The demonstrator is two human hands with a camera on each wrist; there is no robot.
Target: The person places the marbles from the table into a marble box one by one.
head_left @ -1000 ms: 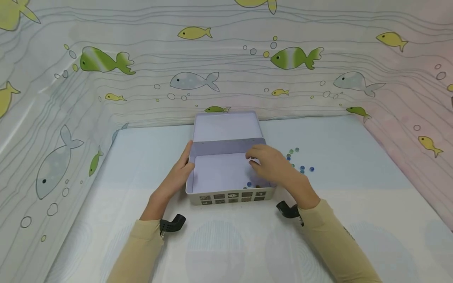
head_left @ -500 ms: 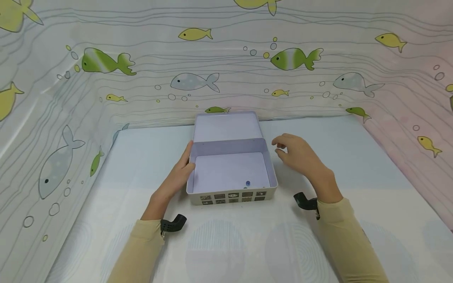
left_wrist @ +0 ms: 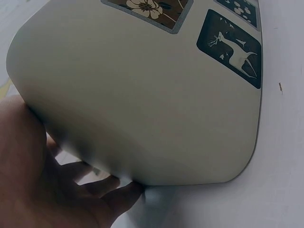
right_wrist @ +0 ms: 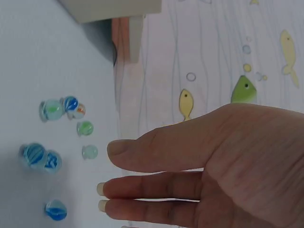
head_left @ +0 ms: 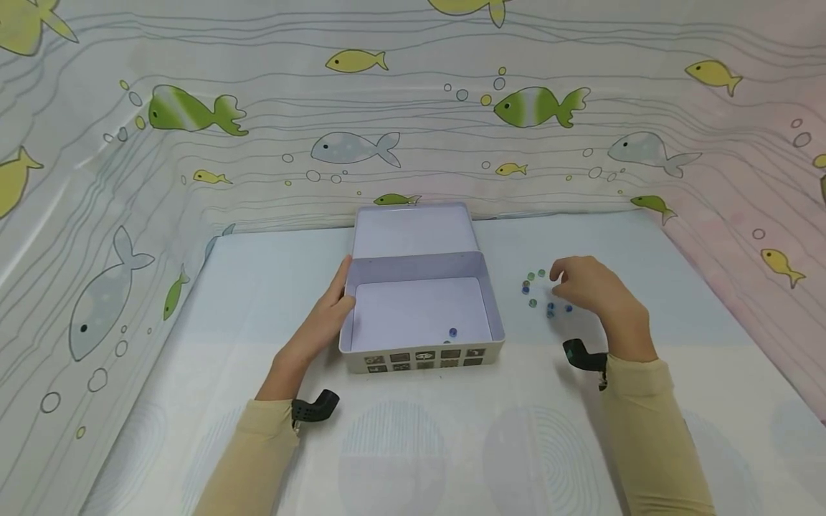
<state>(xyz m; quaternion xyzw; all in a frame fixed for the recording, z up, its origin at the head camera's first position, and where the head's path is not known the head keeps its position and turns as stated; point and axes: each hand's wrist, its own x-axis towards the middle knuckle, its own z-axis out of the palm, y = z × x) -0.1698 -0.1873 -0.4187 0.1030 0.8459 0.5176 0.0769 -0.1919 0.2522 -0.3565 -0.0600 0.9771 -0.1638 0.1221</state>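
Marbles (head_left: 545,295) sit in a loose cluster on the worktop (head_left: 645,401), just right of the tin box (head_left: 422,358), not touching it. One blue marble (head_left: 452,332) lies inside the tin box near its front wall. No readable writing anywhere; the box front only carries small picture panels, wrist view shows a flower panel (left_wrist: 147,12) and a deer panel (left_wrist: 232,47). Right hand (head_left: 594,290) hovers over the right side of the cluster, fingers straight and relaxed, gripping nothing; fingertips (right_wrist: 107,197) just beside the marbles (right_wrist: 52,156), contact can't be confirmed. Left hand (head_left: 323,322) rests flat against the box's left wall, fingers (left_wrist: 102,185) extended along its lower edge, pressing rather than curling round it. Lid (head_left: 413,229) is hinged open, leaning back towards the fish-print curtain (head_left: 413,129) that walls in the worktop on the far, left and right sides. Open worktop in front of the box and right of the marbles; curtain close behind the lid.
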